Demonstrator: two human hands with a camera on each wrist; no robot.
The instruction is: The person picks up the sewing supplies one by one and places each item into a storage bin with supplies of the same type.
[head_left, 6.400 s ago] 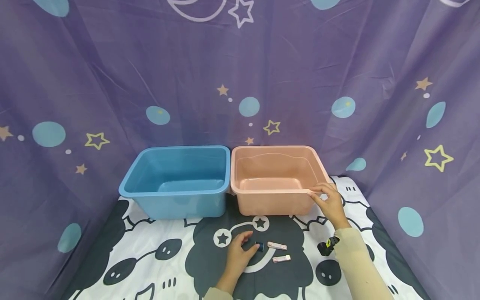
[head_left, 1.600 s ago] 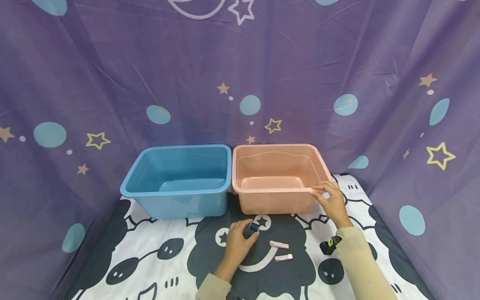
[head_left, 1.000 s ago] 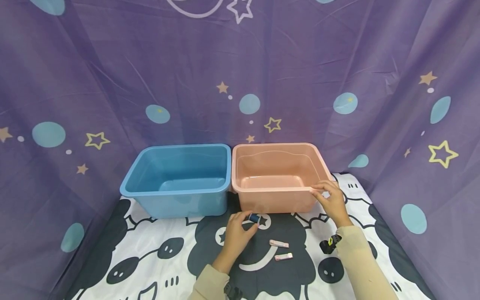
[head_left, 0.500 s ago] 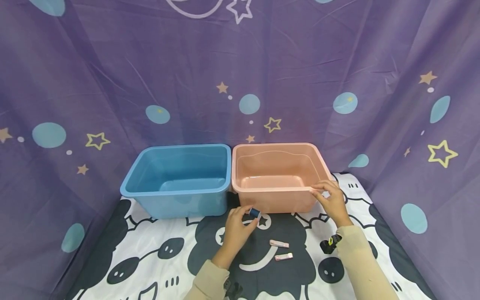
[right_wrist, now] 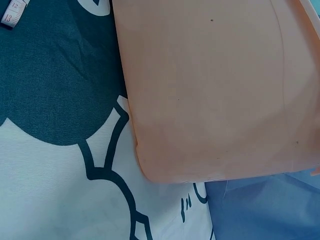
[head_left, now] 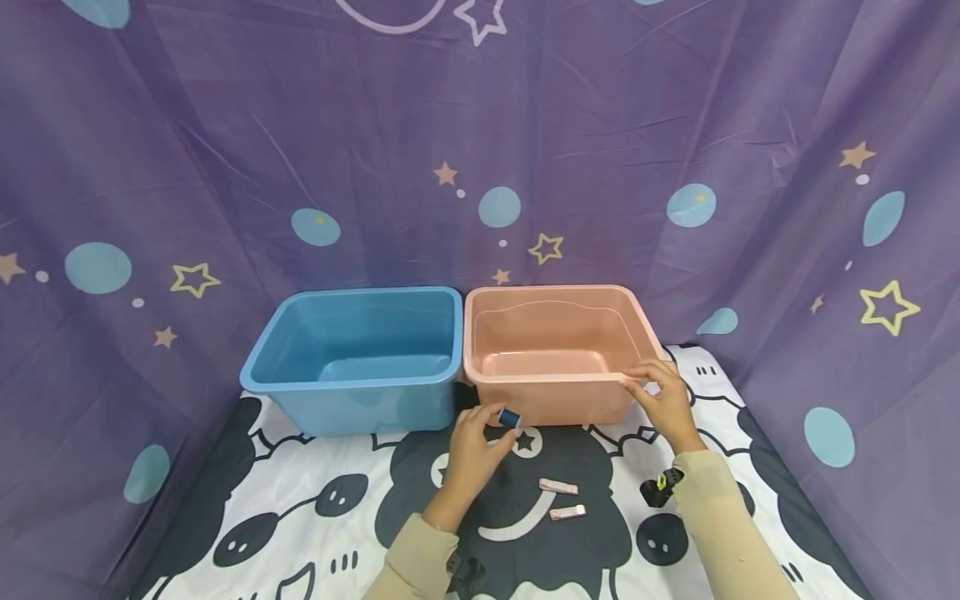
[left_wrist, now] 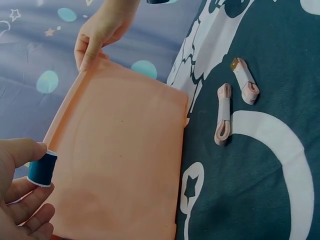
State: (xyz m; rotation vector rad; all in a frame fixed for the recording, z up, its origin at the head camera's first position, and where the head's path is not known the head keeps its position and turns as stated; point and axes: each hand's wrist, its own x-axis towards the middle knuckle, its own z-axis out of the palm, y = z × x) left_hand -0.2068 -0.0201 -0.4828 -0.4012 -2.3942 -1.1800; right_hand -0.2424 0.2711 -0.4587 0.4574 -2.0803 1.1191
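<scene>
My left hand pinches a spool of dark blue thread between thumb and fingertips, just in front of the peach tub. In the left wrist view the thread spool has white ends, and the fingers of the left hand are curled beside it. My right hand pinches the tub's front rim near its right corner. Two folded pale tape measures lie on the cloth to the right of my left forearm; printed numbers show on one tape measure in the right wrist view.
A blue tub stands left of the peach one, their rims nearly touching. Both tubs have bare floors. A patterned black-and-white cloth covers the table, and a purple curtain hangs behind and at both sides.
My left hand was beside the thread spool on the cloth; it has since lifted the spool and moved it forward to the peach tub's front wall. My right hand stays on the rim.
</scene>
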